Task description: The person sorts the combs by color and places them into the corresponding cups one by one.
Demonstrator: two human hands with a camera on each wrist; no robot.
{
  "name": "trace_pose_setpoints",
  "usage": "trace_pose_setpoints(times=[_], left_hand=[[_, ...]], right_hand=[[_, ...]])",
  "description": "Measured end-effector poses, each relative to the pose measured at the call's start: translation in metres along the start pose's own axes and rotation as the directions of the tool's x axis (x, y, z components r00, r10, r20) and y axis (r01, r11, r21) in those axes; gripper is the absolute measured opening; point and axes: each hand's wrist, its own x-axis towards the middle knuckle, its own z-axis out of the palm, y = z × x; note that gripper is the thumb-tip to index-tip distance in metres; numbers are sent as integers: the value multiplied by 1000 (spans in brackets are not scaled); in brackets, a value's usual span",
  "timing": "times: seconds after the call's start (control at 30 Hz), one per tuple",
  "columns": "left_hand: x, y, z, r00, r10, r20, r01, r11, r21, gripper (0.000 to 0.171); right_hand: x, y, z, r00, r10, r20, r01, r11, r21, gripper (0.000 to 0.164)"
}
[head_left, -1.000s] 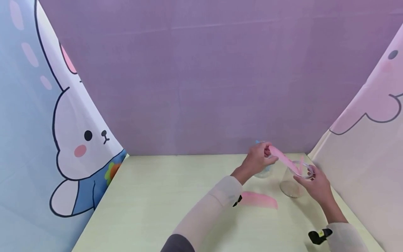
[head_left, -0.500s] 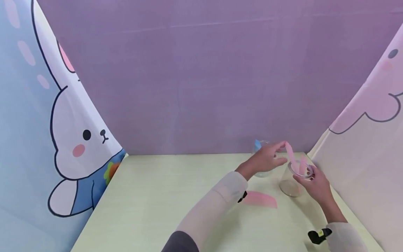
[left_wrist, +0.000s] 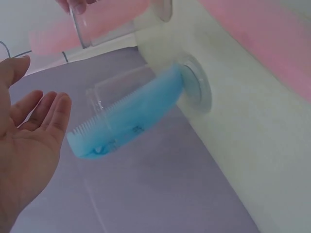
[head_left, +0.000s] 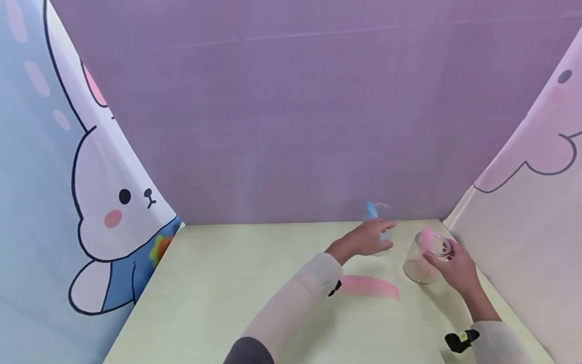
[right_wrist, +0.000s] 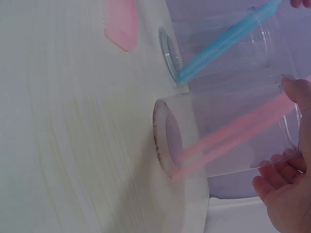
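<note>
My right hand (head_left: 456,268) grips a clear jar (head_left: 413,268) near its rim, and the jar stands on the table. Inside it, pink combs (right_wrist: 238,127) lean at a slant, with an end poking above the mouth. My left hand (head_left: 366,237) is held between the two jars and the viewer, fingers loosely extended, with nothing in it. In the left wrist view its palm is beside a second clear jar (left_wrist: 198,90), which holds a blue comb (left_wrist: 133,114). Another pink comb (head_left: 370,287) lies flat on the table below the left forearm.
The pale table (head_left: 218,288) ends at a purple backdrop (head_left: 282,126). Printed cloth hangs at the left (head_left: 41,202) and right (head_left: 532,237) sides. The second jar stands close to the back edge, left of the gripped one.
My left hand has lowered a pink comb into the gripped jar, let go, and drawn back left. My right hand has stayed on the jar.
</note>
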Motion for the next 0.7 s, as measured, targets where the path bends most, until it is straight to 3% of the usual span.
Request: trace_pose_setpoints(times=[0.17,0.33,0.7], left_hand=[[-10,-18,5,1000,-27,-3,27,997,66,53],[-24,-33,12,998,-68,15,66,995,75,44],[-58,-63,39,977,-211,30,205,969,137,56]], right_hand=[[0,1,0,1000,-10,-17,9,1000,-9,71],[0,0,0,1000,-11,-13,11,1000,-13,71],[-1,0,-1,1000,-4,-3,4,1000,-14,64]])
